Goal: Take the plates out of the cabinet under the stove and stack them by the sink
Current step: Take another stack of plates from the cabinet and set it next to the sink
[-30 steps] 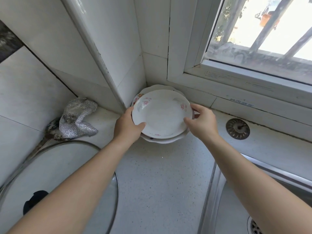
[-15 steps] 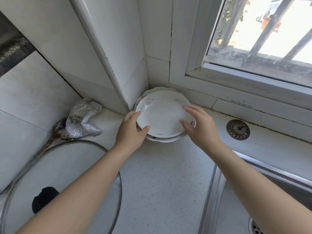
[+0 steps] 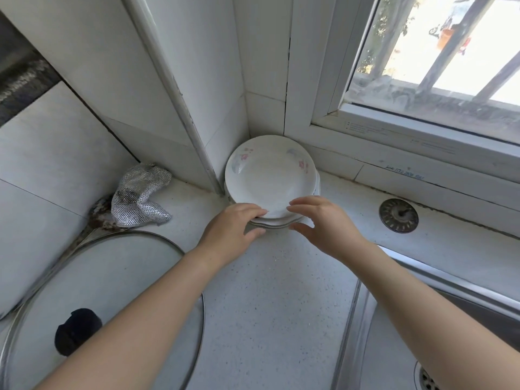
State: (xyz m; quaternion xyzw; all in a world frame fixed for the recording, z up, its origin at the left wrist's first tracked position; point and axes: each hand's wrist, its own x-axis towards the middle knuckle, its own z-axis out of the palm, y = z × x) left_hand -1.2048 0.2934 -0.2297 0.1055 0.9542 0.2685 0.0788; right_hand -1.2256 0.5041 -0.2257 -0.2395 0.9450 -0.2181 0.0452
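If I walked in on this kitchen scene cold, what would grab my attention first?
Probably the stack of flowered plates tucked into the tiled corner of the countertop, under the window. Both hands frame its near edge: the left hand touches the rim, and the right hand hangs open beside it. After that, the glass pot lid at lower left and the silvery mesh scrubber behind it.

The top plate point(image 3: 268, 178) is white with pink and grey-blue floral sprigs. The bench point(image 3: 275, 299) is white, finely speckled. The mesh scouring cloth point(image 3: 139, 197) is silver; the lid knob point(image 3: 77, 330) black.
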